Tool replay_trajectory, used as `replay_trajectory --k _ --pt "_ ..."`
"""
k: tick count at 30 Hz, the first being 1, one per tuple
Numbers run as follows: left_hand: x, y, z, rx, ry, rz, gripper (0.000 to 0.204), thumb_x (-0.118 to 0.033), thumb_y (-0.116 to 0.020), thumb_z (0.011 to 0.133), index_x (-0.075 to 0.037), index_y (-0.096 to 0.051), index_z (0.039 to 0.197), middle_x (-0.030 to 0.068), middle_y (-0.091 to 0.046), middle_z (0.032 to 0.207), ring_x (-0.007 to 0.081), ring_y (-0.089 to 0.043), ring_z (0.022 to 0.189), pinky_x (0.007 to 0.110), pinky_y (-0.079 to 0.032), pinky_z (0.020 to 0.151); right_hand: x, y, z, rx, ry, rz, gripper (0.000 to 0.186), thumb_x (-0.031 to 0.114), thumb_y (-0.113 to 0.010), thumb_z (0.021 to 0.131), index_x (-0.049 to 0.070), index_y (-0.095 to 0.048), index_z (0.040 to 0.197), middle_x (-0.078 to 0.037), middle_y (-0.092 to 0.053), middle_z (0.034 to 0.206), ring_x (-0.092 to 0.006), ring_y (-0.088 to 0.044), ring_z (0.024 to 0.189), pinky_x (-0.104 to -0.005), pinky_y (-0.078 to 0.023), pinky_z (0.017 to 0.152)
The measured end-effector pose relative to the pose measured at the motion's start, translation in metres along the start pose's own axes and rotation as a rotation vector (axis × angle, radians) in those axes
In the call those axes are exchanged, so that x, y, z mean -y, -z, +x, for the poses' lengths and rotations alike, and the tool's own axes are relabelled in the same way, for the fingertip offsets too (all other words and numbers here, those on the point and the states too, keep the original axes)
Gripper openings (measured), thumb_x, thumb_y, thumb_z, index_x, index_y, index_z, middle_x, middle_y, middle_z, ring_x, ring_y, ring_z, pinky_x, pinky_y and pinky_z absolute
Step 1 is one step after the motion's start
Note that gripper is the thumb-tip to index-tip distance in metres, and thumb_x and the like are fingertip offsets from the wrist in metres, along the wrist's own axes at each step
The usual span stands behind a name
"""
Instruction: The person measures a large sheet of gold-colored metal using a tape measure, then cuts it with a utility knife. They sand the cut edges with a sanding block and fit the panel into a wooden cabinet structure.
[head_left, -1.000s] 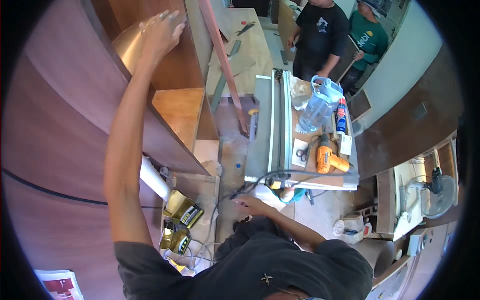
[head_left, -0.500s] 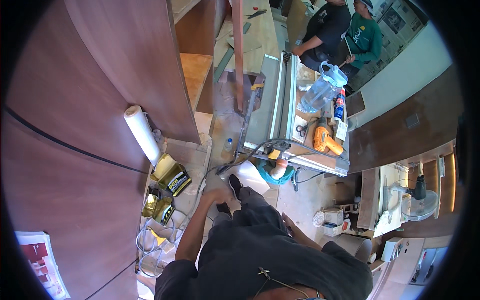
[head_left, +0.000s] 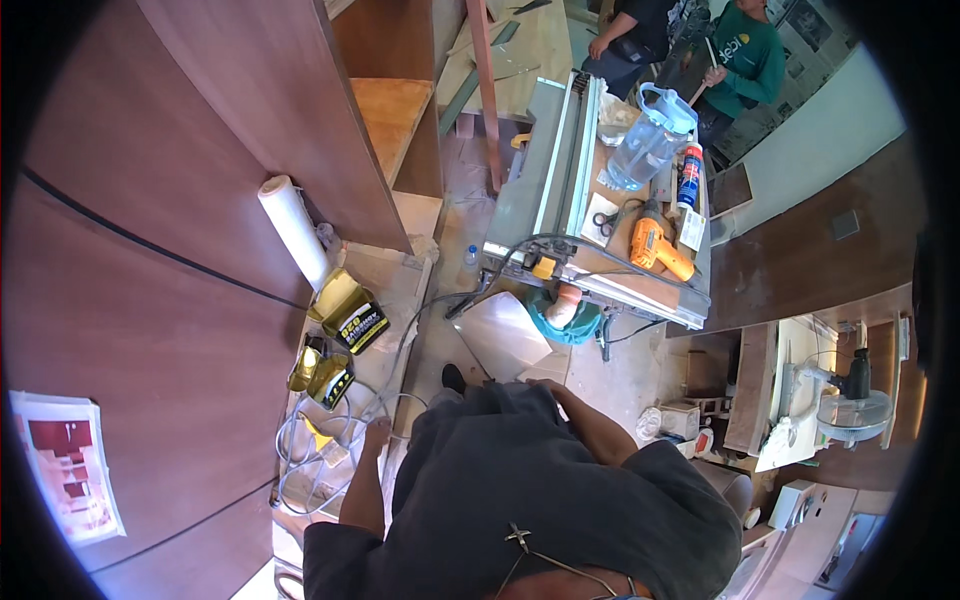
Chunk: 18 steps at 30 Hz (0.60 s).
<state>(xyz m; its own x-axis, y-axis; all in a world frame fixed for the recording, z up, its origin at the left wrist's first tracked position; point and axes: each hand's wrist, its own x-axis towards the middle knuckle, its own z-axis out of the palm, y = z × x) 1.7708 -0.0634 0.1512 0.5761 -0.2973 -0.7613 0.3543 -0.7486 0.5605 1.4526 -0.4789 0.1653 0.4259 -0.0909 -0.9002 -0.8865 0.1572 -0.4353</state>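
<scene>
My left hand (head_left: 378,432) hangs low at my left side, near a loose coil of grey hose or cable (head_left: 290,450). Its fingers are too small and turned away to make out. In front of my waist is my right hand (head_left: 545,387), partly hidden by my dark shirt, so its grip does not show. Close to the coil lies a yellow and whitish tool or scraper (head_left: 318,438). Two opened, gold-lined black cartons or tins (head_left: 362,328) sit just beyond it. A white sheet (head_left: 503,336) lies on the floor ahead of me.
Ahead stands a workbench (head_left: 625,285) with metal rails, a clear water jug (head_left: 645,150), an orange power drill (head_left: 660,250) and a blue can (head_left: 689,178). A white roll (head_left: 293,232) leans against the left panel. Cables cross the floor. Two people stand beyond the bench.
I have moved forward, and the bench appears shifted. My left hand has drawn back toward my side; my right hand has come up in front of my waist. The people beyond have shifted.
</scene>
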Motion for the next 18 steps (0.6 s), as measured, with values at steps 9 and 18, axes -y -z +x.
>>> replay_trajectory --k 9,18 --pt "-0.125 -0.080 -0.012 0.146 -0.241 0.142 0.038 -0.030 -0.053 0.096 0.001 -0.066 0.114 0.0123 -0.069 0.098 0.0198 -0.067 0.087 0.031 -0.053 0.074 0.002 -0.033 -0.040 -0.177 0.252 0.538 0.062 0.039 -0.059 0.094 0.006 -0.043 0.144 -0.019 -0.063 0.118 -0.0294 -0.067 0.097 -0.0387 -0.056 0.073" --pt "-0.186 -0.184 -0.036 0.393 -0.424 0.501 0.045 -0.036 -0.057 0.091 -0.005 -0.063 0.122 0.0184 -0.067 0.114 0.0299 -0.064 0.106 0.037 -0.048 0.092 -0.202 -0.032 -0.091 -0.460 -0.099 0.822 0.046 0.042 -0.056 0.092 0.013 -0.056 0.128 -0.009 -0.067 0.110 -0.0257 -0.064 0.096 -0.0442 -0.049 0.079"
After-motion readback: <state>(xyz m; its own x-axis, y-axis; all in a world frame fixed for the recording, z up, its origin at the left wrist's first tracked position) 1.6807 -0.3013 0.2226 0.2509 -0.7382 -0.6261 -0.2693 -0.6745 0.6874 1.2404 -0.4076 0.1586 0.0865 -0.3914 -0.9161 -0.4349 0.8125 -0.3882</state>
